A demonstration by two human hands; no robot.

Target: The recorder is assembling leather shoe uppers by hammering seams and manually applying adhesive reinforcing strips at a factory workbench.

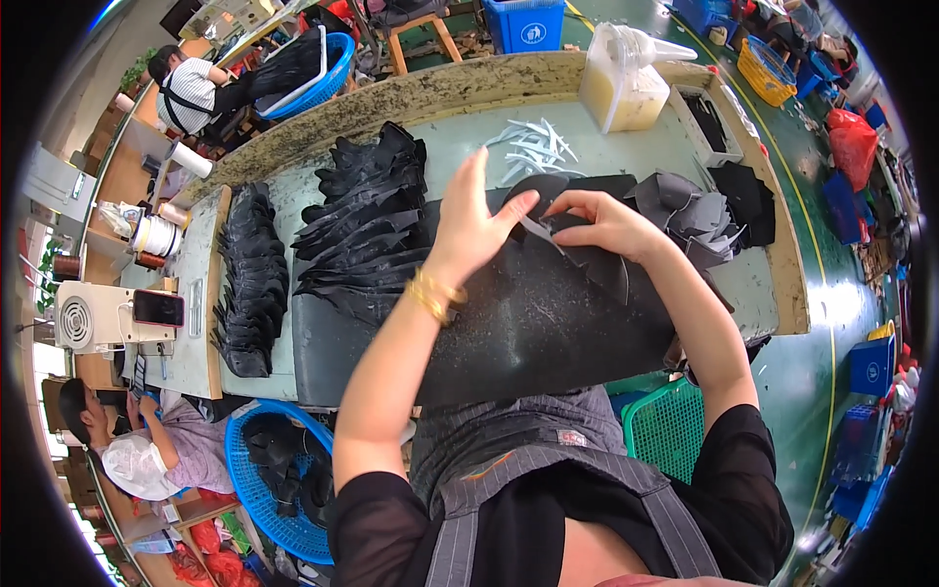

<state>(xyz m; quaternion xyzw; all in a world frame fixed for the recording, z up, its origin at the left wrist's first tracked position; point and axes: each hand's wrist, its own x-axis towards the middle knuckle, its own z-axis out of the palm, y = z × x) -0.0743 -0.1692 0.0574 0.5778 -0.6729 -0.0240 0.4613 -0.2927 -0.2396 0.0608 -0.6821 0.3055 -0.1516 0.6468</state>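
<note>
Both my hands work on a curved black leather-like piece with a pale strip along its edge, held over a black work mat. My left hand presses its thumb onto the piece's left side, fingers pointing up and away. My right hand is closed, thumb and fingers pinching the piece's upper right edge. Beyond my hands lies a small heap of thin pale strips. Overlapping black cut pieces are stacked left of my left hand. Grey and black flat pieces lie right of my right hand.
Another row of black pieces stands farther left. A plastic bottle of yellowish liquid stands at the table's far rim. Below are a blue basket and a green basket. Two other people sit at the left.
</note>
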